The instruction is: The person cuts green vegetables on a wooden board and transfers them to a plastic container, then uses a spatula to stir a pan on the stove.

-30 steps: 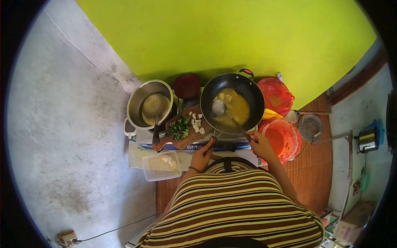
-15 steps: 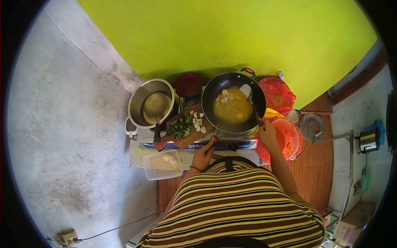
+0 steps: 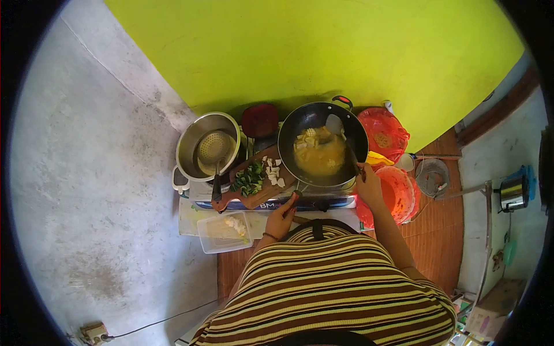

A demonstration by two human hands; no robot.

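Observation:
A black wok (image 3: 294, 124) on the stove holds yellowish broth with pale pieces (image 3: 319, 155). My left hand (image 3: 281, 217) is wrapped round the wok's handle (image 3: 297, 195), below its near rim. At the right rim, my right hand (image 3: 370, 185) grips the dark handle of a spatula (image 3: 334, 124), whose blade rests among the food near the wok's far side. Left of the wok, a wooden cutting board (image 3: 254, 200) bears chopped green leaves (image 3: 250, 178) and white pieces (image 3: 273, 172).
A steel pot (image 3: 186, 151) with a perforated ladle (image 3: 214, 147) stands at the left. In front is a clear plastic container (image 3: 213, 245) with pale scraps. Behind the board sits a dark red bowl (image 3: 259, 120). Red plastic-covered containers (image 3: 392, 124) and an orange-red basin (image 3: 395, 190) are at the right.
The spatula blade has shifted slightly left in the wok, and its face looks darker. My right hand has moved a little with it. My left hand keeps its hold on the handle.

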